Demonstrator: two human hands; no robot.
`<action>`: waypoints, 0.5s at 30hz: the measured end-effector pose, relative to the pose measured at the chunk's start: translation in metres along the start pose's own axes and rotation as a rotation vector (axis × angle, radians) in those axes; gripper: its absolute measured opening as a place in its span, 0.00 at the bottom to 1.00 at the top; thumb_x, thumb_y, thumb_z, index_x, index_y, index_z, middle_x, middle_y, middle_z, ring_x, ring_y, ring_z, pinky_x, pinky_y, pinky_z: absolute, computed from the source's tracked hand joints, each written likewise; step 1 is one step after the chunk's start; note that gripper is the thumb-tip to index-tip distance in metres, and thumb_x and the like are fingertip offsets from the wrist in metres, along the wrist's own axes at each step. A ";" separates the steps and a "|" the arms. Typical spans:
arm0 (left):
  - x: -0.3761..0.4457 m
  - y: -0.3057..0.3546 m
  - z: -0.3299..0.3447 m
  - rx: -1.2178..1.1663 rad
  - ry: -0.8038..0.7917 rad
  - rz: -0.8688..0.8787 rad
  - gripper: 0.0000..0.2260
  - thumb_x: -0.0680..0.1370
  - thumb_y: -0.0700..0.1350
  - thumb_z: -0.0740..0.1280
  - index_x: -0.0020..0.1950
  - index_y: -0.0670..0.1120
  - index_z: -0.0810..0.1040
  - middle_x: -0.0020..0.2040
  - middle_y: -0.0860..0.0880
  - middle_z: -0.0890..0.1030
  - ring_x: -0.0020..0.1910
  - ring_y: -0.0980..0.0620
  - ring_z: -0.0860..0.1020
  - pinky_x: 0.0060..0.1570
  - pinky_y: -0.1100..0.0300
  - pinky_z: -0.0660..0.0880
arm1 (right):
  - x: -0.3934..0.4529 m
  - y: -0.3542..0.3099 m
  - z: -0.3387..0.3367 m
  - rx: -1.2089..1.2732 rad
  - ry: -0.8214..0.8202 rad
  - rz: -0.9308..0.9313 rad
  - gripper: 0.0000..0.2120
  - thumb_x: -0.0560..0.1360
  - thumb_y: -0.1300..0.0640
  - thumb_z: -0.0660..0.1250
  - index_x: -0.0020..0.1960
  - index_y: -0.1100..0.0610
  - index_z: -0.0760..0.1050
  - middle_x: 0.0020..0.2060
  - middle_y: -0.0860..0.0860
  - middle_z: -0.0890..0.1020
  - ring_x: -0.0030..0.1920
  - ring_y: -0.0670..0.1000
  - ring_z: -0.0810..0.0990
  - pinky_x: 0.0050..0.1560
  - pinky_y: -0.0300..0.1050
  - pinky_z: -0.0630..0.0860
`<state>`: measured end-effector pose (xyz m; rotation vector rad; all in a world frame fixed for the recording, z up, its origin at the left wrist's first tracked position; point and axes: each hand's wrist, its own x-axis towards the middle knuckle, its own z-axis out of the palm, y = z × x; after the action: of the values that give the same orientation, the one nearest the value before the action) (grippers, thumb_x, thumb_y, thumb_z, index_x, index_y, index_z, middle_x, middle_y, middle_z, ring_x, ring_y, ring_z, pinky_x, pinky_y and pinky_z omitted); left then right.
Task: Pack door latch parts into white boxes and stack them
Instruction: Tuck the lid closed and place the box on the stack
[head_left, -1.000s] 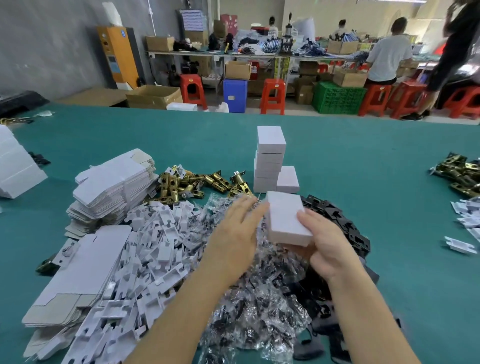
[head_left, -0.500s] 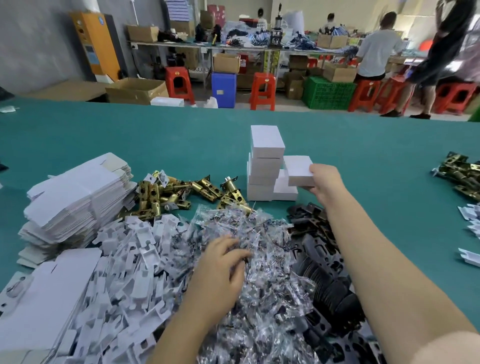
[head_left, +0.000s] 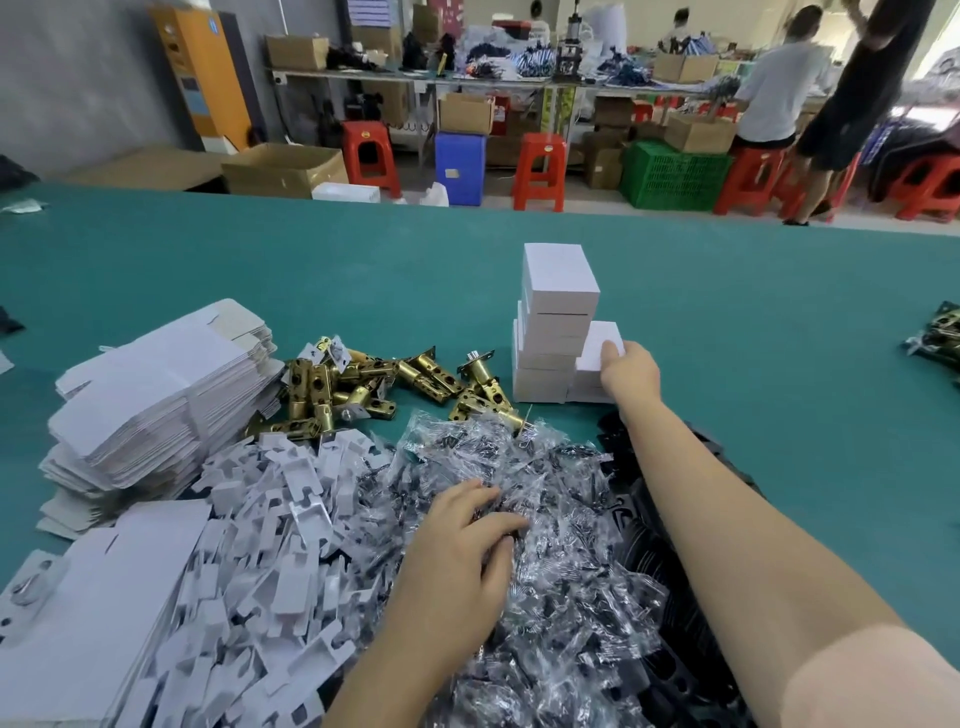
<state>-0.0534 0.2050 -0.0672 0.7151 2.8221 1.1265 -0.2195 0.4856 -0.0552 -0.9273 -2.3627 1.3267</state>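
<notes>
Beside taller stack (head_left: 557, 322), right hand (head_left: 629, 375) holds plain white box (head_left: 598, 347).

Bright, even indoor light, strongest from the washed-out top right corner. Shadows soft and short on the green table (head_left: 779, 364). Specular glare on the clear plastic bags (head_left: 561, 597). Wide-angle distortion bends the table's far edge. Background people slightly blurred; the foreground is soft at the bottom edge.
</notes>
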 end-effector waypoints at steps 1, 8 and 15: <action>0.000 0.000 0.000 0.000 0.002 0.002 0.14 0.83 0.49 0.63 0.64 0.65 0.76 0.69 0.66 0.67 0.74 0.65 0.57 0.78 0.58 0.51 | 0.000 -0.002 0.002 -0.002 -0.002 0.004 0.24 0.87 0.49 0.54 0.76 0.63 0.67 0.73 0.61 0.73 0.71 0.63 0.72 0.68 0.54 0.71; 0.001 -0.001 0.001 0.003 0.014 0.027 0.13 0.83 0.48 0.64 0.64 0.63 0.78 0.67 0.67 0.67 0.72 0.66 0.57 0.76 0.61 0.50 | 0.000 0.000 -0.002 -0.033 -0.073 -0.016 0.23 0.87 0.50 0.52 0.76 0.63 0.67 0.72 0.61 0.74 0.71 0.63 0.72 0.71 0.56 0.70; 0.001 -0.004 0.003 0.004 0.021 0.037 0.13 0.83 0.48 0.63 0.64 0.64 0.78 0.66 0.68 0.66 0.70 0.69 0.56 0.74 0.63 0.48 | -0.001 0.000 -0.004 -0.055 -0.082 -0.017 0.23 0.88 0.50 0.52 0.77 0.62 0.66 0.74 0.60 0.72 0.73 0.62 0.71 0.73 0.56 0.68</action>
<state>-0.0552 0.2050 -0.0717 0.7629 2.8403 1.1413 -0.2163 0.4876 -0.0528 -0.8822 -2.4743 1.3231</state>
